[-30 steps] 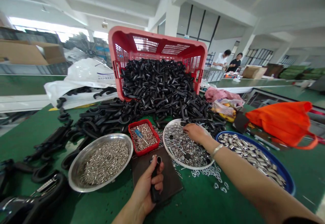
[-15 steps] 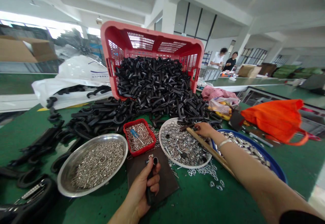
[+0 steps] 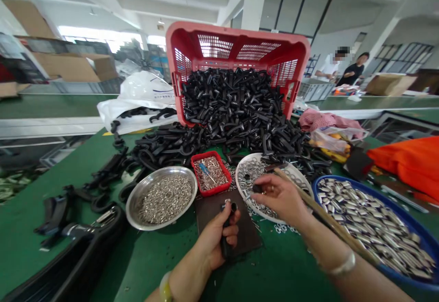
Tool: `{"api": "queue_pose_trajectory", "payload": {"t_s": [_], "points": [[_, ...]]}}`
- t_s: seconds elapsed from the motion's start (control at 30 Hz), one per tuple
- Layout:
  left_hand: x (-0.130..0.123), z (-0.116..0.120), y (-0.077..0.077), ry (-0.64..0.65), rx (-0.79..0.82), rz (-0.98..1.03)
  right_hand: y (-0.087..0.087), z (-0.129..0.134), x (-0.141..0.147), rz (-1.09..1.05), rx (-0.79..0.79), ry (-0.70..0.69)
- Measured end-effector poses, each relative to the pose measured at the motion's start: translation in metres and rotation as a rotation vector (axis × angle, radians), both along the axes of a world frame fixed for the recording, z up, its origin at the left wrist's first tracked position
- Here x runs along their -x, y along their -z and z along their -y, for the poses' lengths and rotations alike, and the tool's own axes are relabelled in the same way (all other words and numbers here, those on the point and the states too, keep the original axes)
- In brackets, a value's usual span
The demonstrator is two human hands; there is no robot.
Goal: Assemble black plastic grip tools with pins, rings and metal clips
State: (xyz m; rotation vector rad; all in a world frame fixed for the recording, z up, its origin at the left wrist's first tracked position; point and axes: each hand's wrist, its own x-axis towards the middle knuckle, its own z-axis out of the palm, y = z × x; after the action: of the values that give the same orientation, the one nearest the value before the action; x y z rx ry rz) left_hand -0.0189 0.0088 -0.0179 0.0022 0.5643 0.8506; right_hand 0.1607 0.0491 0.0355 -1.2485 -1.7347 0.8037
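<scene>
My left hand (image 3: 214, 233) is closed around a black plastic handle piece (image 3: 226, 246), upright with a metal ring at its top, above a dark flat plate (image 3: 248, 235). My right hand (image 3: 284, 199) is above a white round tray (image 3: 240, 192) of loose rings and small metal parts. Its thumb and fingers pinch a small metal pin or bolt with a black round end (image 3: 256, 188), partly hidden by the fingertips. A hammer with a wooden handle (image 3: 353, 242) lies across that tray, beneath my right hand and forearm.
A steel bowl (image 3: 131, 208) of small metal pieces and a red box (image 3: 228, 185) of pins with a blue screwdriver stand left of the white tray. A blue tray (image 3: 320, 184) of metal cylinders is on the right. Behind, a red crate (image 3: 236, 30) spills black handles (image 3: 222, 105). Two people are farther back.
My right hand has lifted off the hammer area and come left and nearer, now with a small part in its fingers. The left hand keeps its handle piece. The view has swung left.
</scene>
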Motion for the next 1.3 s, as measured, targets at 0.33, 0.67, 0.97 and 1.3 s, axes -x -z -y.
{"api": "queue_pose_trajectory", "payload": {"t_s": [0.33, 0.67, 0.97, 1.3], "points": [[0.015, 0.0, 0.014, 0.042, -0.238, 0.141, -0.012, 0.044, 0.058, 0.367, -0.441, -0.262], [0.026, 0.002, 0.01, 0.063, -0.585, 0.013, 0.003, 0.078, 0.057, 0.615, -0.882, -0.187], [0.009, -0.003, 0.004, -0.136, -0.57, -0.372, 0.019, 0.047, 0.064, 0.481, -0.632, 0.15], [0.001, -0.006, 0.008, -0.165, -0.515, -0.652, 0.022, 0.02, 0.043, 0.47, 0.265, -0.158]]}}
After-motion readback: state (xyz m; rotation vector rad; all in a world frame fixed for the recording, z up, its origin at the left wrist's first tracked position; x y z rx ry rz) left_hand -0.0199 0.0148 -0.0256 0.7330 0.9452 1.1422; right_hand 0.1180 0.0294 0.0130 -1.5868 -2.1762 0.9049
